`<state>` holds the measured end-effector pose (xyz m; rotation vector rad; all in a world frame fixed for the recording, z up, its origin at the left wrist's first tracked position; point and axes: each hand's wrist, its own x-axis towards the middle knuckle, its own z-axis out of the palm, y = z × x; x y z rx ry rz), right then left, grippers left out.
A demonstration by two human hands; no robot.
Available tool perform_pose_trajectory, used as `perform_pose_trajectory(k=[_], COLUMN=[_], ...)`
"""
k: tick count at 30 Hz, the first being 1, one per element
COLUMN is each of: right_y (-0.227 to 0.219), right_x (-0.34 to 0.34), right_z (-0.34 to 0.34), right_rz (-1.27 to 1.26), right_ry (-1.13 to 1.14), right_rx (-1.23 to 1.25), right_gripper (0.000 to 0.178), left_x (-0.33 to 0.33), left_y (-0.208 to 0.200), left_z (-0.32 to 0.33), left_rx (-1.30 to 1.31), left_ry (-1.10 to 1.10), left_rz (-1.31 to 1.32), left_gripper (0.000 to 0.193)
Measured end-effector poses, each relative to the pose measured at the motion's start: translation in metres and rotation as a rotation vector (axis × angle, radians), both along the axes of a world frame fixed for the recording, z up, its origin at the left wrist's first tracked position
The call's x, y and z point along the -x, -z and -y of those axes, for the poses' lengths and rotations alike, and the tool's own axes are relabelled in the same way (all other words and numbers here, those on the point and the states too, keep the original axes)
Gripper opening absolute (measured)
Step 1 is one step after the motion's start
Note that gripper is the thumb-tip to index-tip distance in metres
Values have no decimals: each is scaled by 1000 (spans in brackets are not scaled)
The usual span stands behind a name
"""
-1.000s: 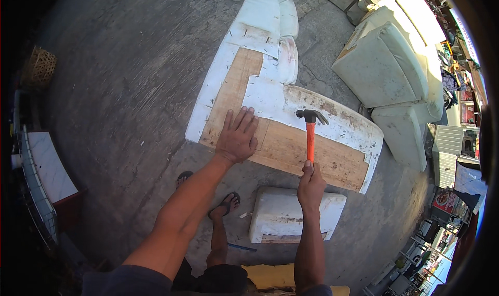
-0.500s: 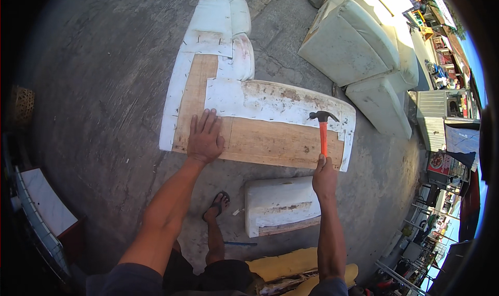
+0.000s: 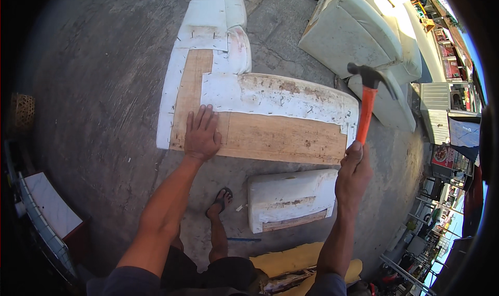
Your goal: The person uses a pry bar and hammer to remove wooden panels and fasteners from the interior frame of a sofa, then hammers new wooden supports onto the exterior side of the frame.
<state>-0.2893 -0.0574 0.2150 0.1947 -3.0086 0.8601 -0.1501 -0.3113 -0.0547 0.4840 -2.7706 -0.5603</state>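
Note:
An L-shaped furniture panel (image 3: 283, 135) lies on the ground before me, bare wood bordered by white padded covering with many small fasteners along its edges. My left hand (image 3: 202, 135) rests flat on the wood near the inner corner, fingers spread. In my right hand (image 3: 355, 171) is a claw hammer (image 3: 368, 101) with a black head and an orange handle, raised above the panel's right end. The fingers wrap round the handle's lower part. The hammer head is apart from the panel.
White upholstered seat pieces (image 3: 358, 34) stand at the upper right. A smaller padded block (image 3: 291, 197) lies between my foot and the panel. Yellow foam (image 3: 286, 258) sits by my legs, near a thin blue bar (image 3: 244, 239). A woven basket (image 3: 23, 110) is far left.
My right hand has lifted the hammer up and to the right, away from the panel's right end. My left hand stays flat on the wood.

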Motion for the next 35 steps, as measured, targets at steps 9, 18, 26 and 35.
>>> perform_pose_trajectory(k=[9, 18, 26, 35], right_y=[25, 117, 156, 161], right_x=[13, 5, -22, -42], right_z=[-16, -58, -66, -3], right_rz=[124, 204, -77, 428], right_ry=[-63, 96, 74, -87], right_rx=[-269, -299, -83, -187], right_gripper=[48, 41, 39, 41], left_x=[4, 3, 0, 3], left_y=[16, 12, 8, 6], left_z=[-3, -9, -11, -6], left_rx=[7, -2, -14, -65], left_ry=[-16, 5, 8, 3], left_rz=[10, 0, 29, 57], left_gripper=[53, 52, 55, 57])
